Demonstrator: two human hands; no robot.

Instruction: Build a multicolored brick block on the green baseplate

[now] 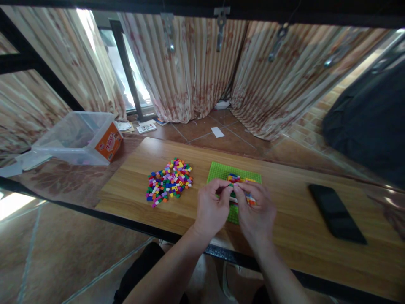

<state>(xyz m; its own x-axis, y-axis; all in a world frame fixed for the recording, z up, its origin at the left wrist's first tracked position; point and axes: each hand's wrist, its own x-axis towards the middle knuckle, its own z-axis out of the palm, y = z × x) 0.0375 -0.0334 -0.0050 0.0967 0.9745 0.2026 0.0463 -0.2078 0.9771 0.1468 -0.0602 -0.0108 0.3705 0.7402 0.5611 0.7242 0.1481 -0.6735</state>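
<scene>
Both my hands meet over a bright green studded baseplate (218, 170) on the wooden table. My left hand (212, 205) is closed, its thumb and index finger pinched at a small dark green brick (233, 194). From the other side my right hand (257, 207) pinches at the same spot, thumb tip close to the left one. Several coloured bricks (234, 177) are built up on the baseplate just beyond and beneath my fingers, partly hidden by them. To the left lies a loose pile of small multicoloured bricks (171, 181).
A black phone (337, 214) lies at the table's right. On a patterned surface beyond the table's left end stands a clear plastic bin (76, 139) with an orange label. Curtains (190, 67) hang behind, and a white paper (217, 132) is on the tiled floor.
</scene>
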